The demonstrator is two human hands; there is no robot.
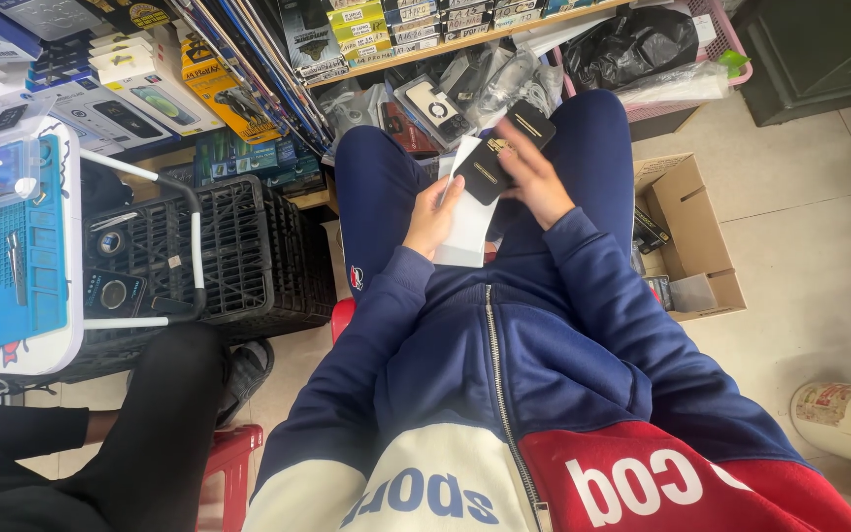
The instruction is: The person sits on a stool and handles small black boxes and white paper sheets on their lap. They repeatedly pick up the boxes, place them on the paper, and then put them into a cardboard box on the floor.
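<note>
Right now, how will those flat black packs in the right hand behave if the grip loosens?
The flat black packs, fanned in the right hand, look thin, light and probably glossy, so they would likely slide apart. They seem fairly stiff, staying flat.

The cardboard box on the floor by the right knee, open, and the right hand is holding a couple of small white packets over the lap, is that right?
Not quite: the packets in the right hand are black, not white. The white thing is the flat box in the left hand. The cardboard box does sit open on the floor by the right knee. The head view shows it.
</note>
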